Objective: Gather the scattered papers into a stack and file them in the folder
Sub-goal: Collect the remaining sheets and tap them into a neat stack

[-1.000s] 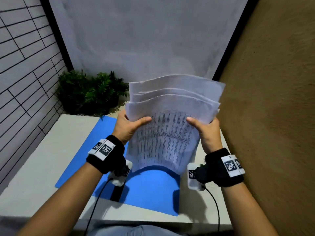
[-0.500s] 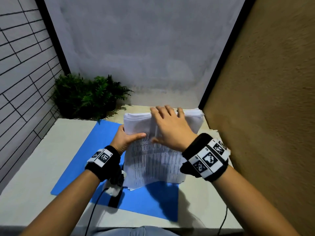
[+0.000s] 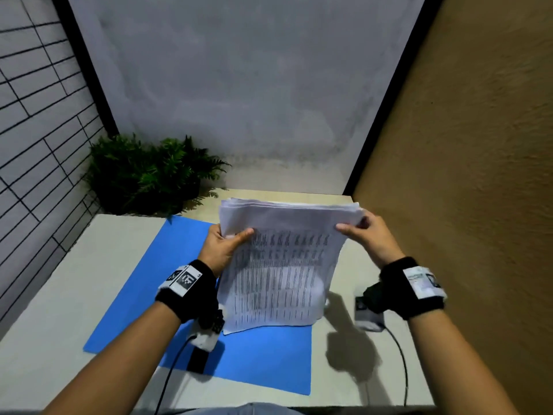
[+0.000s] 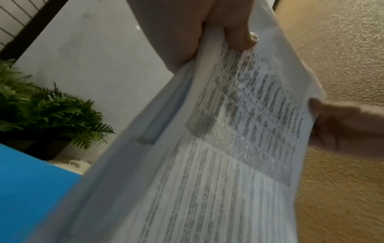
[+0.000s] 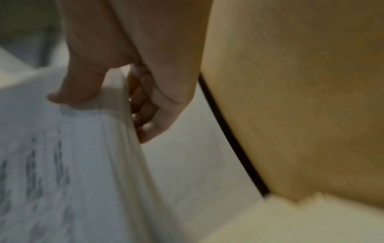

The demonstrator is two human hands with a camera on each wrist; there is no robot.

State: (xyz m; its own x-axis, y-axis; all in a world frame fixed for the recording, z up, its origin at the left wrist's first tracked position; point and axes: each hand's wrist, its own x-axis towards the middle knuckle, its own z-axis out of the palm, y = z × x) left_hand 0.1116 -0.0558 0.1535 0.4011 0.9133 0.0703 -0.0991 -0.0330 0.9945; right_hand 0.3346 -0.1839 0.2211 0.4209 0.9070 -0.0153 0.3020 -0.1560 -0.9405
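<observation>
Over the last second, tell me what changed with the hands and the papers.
The right hand left the stack's side, patted its top edge, and now grips the top right corner again. The papers, fanned before, are squared up, standing on the blue folder. The left hand kept its grip; the plant stayed.

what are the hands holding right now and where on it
Both hands hold the stack of printed papers: left hand at its upper left edge, right hand at its upper right corner.

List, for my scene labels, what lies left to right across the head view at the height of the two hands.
Blue flat folder → left hand gripping the stack's left edge → white stack of printed papers → right hand pinching its right top corner → brown textured wall.
</observation>
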